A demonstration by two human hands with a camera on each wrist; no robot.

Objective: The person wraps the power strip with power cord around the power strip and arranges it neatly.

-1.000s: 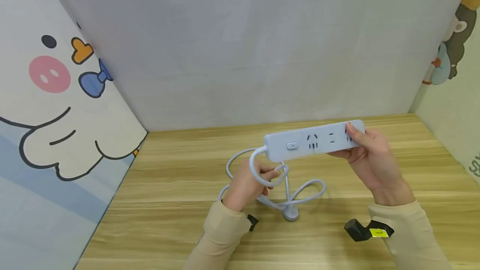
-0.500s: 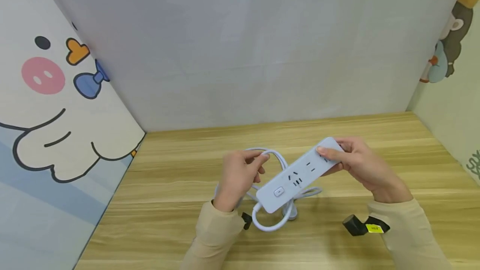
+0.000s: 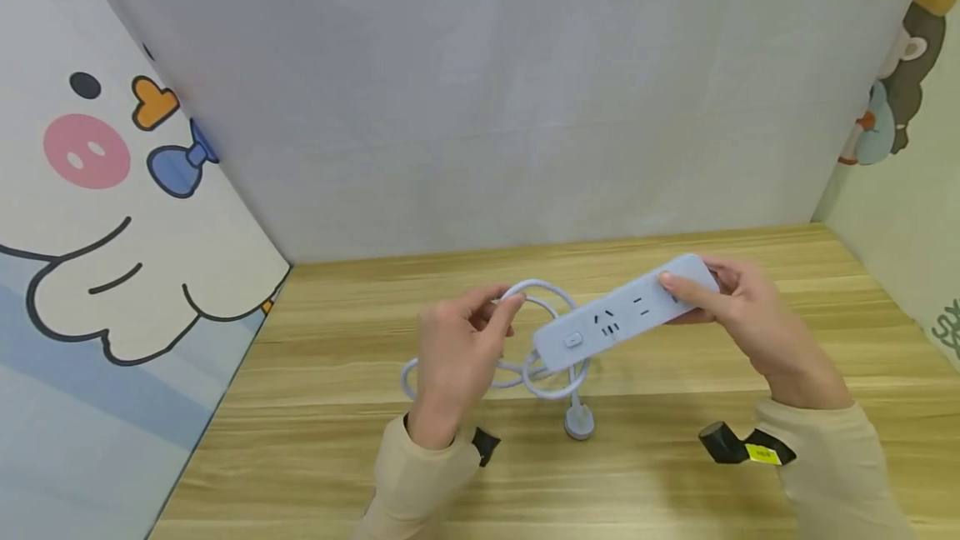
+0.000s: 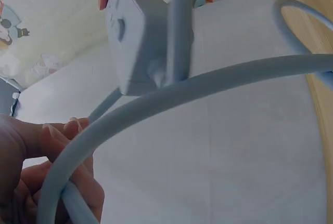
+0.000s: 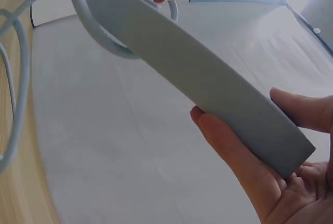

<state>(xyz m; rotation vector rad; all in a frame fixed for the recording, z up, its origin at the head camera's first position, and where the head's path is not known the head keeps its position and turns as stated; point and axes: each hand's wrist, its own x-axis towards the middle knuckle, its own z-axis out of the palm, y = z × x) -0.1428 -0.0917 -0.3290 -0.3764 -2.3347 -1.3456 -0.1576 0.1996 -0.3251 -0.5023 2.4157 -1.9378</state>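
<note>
My right hand (image 3: 750,323) grips the far end of a white power strip (image 3: 607,325), thumb on its socket face and fingers behind. The strip slants above the table, its switch end lower and toward the left. Between thumb and fingers my left hand (image 3: 461,348) pinches the white cord (image 3: 536,283), which arches from there toward the strip. More cord loops hang below and left of the strip, partly behind the left hand. The plug (image 3: 579,422) is at the lower end of the cord, below the strip. In the right wrist view the strip's plain side (image 5: 197,73) faces the camera.
A wood-grain table (image 3: 315,440) lies under both hands. Behind it hangs a pale cloth backdrop (image 3: 480,107), with cartoon-printed panels (image 3: 112,290) at left and right. Black wrist camera mounts (image 3: 723,442) sit at the sleeves.
The left hand has risen and shifted left, drawing the cord up into an arch. The strip first swung its switch end downward, then partly levelled and moved slightly right with the right hand.
</note>
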